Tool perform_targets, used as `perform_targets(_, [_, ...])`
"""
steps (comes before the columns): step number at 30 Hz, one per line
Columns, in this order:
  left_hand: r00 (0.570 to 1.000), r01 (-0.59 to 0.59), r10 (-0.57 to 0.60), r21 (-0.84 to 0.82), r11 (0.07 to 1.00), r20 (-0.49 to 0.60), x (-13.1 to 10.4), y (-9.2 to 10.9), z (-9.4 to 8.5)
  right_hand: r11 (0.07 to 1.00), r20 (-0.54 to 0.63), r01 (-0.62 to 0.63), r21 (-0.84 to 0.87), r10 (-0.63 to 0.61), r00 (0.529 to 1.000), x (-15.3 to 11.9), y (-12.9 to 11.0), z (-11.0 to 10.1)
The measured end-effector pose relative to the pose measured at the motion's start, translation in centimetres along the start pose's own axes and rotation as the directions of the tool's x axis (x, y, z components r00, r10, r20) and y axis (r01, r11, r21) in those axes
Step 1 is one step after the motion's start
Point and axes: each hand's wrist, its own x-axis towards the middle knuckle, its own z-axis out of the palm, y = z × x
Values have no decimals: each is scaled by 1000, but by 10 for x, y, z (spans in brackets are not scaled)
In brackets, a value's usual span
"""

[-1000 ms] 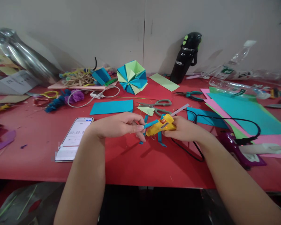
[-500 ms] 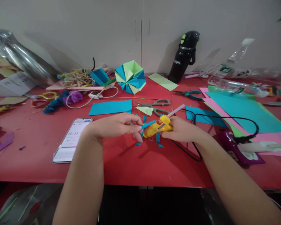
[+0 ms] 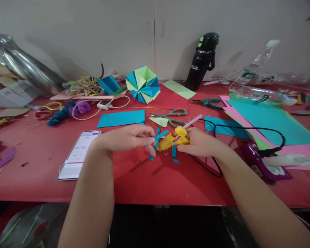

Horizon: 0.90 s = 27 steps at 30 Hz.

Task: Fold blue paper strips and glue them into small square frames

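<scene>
My right hand [image 3: 196, 142] is closed around a yellow hot glue gun [image 3: 172, 139], its nozzle angled down to the left and a clear glue stick [image 3: 193, 121] poking out of its back. Between the thumb and fingers of my left hand [image 3: 139, 137] I pinch a blue paper strip [image 3: 162, 134], close beside the gun's front. More narrow blue strips [image 3: 174, 155] stick out below and around the gun; how they join is hidden by my hands. Scissors [image 3: 177, 113] with grey handles lie just beyond, over a pale green paper scrap [image 3: 158, 120].
A phone [image 3: 79, 155] showing a timer lies left of my arm. Behind stand a blue-and-green folded paper ball [image 3: 143, 84] and a black bottle [image 3: 202, 62]. Pliers [image 3: 209, 103], stacked coloured paper [image 3: 271, 120] and a purple device [image 3: 263, 165] are on the right, with a black cord [image 3: 248, 128].
Both hands keep their holds almost unmoved. The blue strip's tip sits slightly higher and a little apart from the glue gun. The whole view has shifted very slightly.
</scene>
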Motion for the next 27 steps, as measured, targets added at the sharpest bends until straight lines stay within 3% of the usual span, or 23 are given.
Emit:
perform_targets(12, [1000, 13, -13, 44, 999, -11, 0, 1, 0, 999, 2, 7, -49, -7, 1000, 0, -1, -2])
perform_targets(27, [999, 35, -36, 64, 997, 20, 1, 3, -1, 973, -52, -125, -196, 117, 992, -6, -6, -7])
